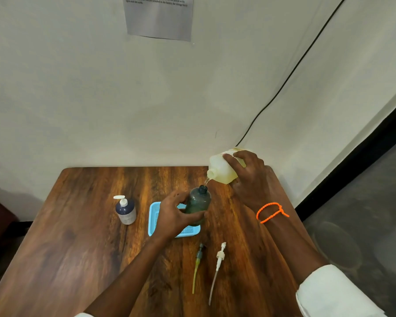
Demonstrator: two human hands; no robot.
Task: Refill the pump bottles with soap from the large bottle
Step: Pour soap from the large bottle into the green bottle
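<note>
- Soap (206, 180) runs in a thin pale stream from the spout of the large bottle (222, 171) down into the open neck of the dark green pump bottle (197, 203), just below and left of the spout.
- Large bottle: translucent white, yellowish liquid pooled in its lower side, tipped over with its spout down and to the left; the right hand (249, 177) grasps it from above, fingers wrapped over its body, lifted over the far right part of the wooden table (78, 236).
- Dark green pump bottle: pump off, leaning slightly right, clasped around its lower half by the left hand (176, 216), thumb on the near side, fingers behind.
- Directly under that left grip sits a light blue mesh tray (153, 218); the bottle's base is over or on it, which one I cannot tell.
- Well left of the left hand stands a dark blue pump bottle (125, 211), upright, white pump fitted.
- Nearer the person than both grips, two loose pumps lie flat on the table: a green pump (198, 264) with a yellowish tube, and just right of it a white pump (218, 261) with a clear tube.
- An orange beaded bracelet (271, 212) circles the right wrist; a white sleeve (329, 291) is pushed up that forearm.
- On the wall behind hang a printed paper sheet (159, 17) and a black cable (290, 74).
</note>
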